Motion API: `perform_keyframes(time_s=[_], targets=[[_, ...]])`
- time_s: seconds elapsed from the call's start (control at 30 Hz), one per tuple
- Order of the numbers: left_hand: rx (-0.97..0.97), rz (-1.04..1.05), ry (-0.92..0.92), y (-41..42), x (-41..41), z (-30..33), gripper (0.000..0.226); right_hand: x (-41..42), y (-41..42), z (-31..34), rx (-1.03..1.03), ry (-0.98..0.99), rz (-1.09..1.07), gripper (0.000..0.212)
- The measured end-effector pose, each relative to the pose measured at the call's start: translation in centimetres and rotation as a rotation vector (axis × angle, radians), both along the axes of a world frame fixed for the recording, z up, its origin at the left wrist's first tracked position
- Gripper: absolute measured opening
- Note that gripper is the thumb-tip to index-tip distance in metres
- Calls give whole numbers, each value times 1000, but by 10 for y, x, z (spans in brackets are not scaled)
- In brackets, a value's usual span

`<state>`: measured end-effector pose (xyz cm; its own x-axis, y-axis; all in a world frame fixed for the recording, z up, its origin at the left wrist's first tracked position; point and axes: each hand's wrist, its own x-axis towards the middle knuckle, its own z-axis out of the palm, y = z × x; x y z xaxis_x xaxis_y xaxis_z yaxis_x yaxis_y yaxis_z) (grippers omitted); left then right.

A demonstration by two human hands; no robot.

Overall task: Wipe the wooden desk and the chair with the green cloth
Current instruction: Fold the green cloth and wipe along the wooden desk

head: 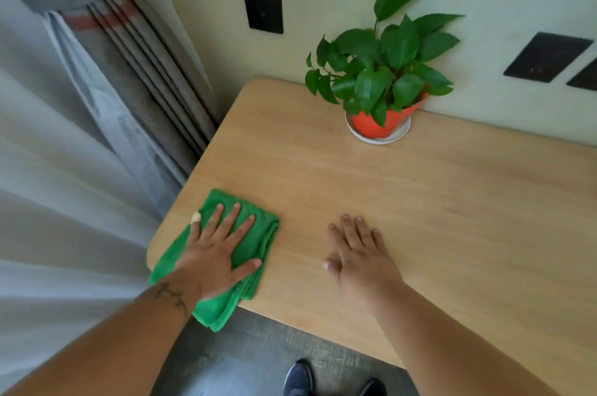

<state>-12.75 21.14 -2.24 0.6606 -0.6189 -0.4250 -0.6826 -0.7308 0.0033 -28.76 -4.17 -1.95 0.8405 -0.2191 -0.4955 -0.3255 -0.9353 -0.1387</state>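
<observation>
The surface (403, 201) is pale wood with fine straight grain, a matte finish and rounded corners, its far edge set against a light wall. The cloth (248, 227) is bright green, soft and napped like microfibre, folded into a rough oblong of several layers; it lies at the near left corner of the surface, with its lower end drooping over the front edge. The left hand (214, 255) lies flat on top of the cloth, palm down, fingers spread wide and thumb out to the side, so its grip is wide and pressing rather than closed around the fabric; a pale plaster wraps the little finger and a dark tattoo marks the forearm. The right hand (360, 253) rests flat on the bare wood, well apart from the cloth, fingers straight and close together, its grip wide and holding nothing. At the back, near the wall, a plant (384, 62) with glossy pointed leaves grows from an orange tapered pot (391, 122), which stands in a white round saucer (357, 133). To the left hang sheer white and pleated grey curtains (97, 124). Flat black rectangular plates (263, 9) sit on the wall. Below the front edge the floor (245, 353) is dark and grainy, with dark shoes (298, 378) on it.
</observation>
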Motion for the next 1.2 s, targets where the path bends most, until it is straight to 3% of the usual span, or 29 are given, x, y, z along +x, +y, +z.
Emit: perform_keyframes(time_s=[0.23,0.33,0.7,1.0,1.2], targets=[[-1,116,-67,-21,1,-5,92,-13,-8,-16,1,-65,44,74],[-26,137,-75,-64,-31,-7,91,-30,-16,-19,-18,-98,40,85],[-32,136,-86,-190,-174,-6,91,-168,-135,-22,-103,-132,-199,85],[-58,-85,-9,-286,-304,-5,89,-258,-235,-27,-164,-133,-328,94],[-74,-217,27,-283,-295,-9,89,-261,-238,-31,-162,-163,-306,88]])
